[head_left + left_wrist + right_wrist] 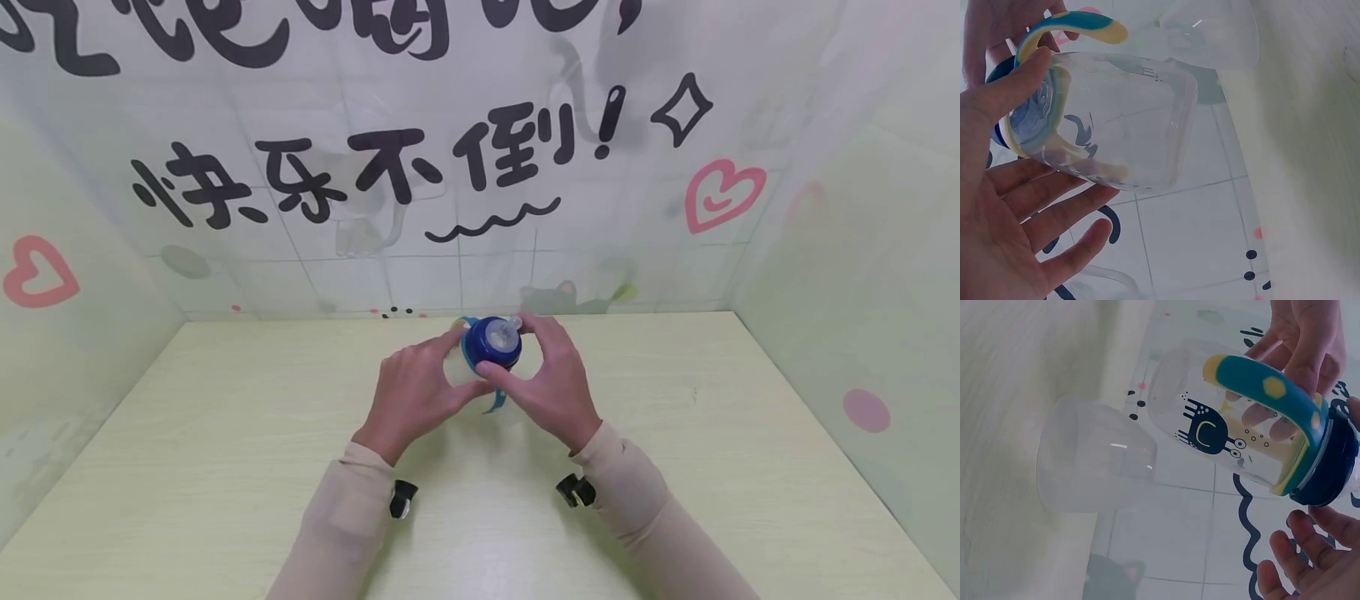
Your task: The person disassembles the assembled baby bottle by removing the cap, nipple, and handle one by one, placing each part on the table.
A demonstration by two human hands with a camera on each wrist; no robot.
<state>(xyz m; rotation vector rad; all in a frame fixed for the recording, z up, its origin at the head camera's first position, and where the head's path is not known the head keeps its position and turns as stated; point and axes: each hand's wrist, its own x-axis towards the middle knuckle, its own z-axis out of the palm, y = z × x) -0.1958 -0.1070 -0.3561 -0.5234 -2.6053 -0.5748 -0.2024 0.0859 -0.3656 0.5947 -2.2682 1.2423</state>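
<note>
Item: one baby bottle (1241, 440), clear-bodied, with a dark cartoon print, held tilted over the far part of a pale table (225, 467), just below the centre of the head view. Fittings: blue collar (482, 354); translucent teat (501, 336), its tip towards 1 o'clock in the head view; teal-and-yellow handles (1260, 381). Left hand (420, 383): at the bottle's 8 o'clock, grasping it below the collar, thumb on one side and fingers on the other. Right hand (558, 387): at its 4 o'clock, pinching the collar between thumb and forefinger, the remaining fingers spread in the right wrist view. Companion piece: one translucent cup-shaped cap (1094, 459), at the bottle's 9 o'clock in the right wrist view. Sleeves (341, 517): beige, one on each arm, with a black fitting (402, 498) beside each wrist. Backdrop: white wall covering with black lettering (393, 167) at 11 o'clock from the bottle, and a pink heart (693, 208) at 2 o'clock.
</note>
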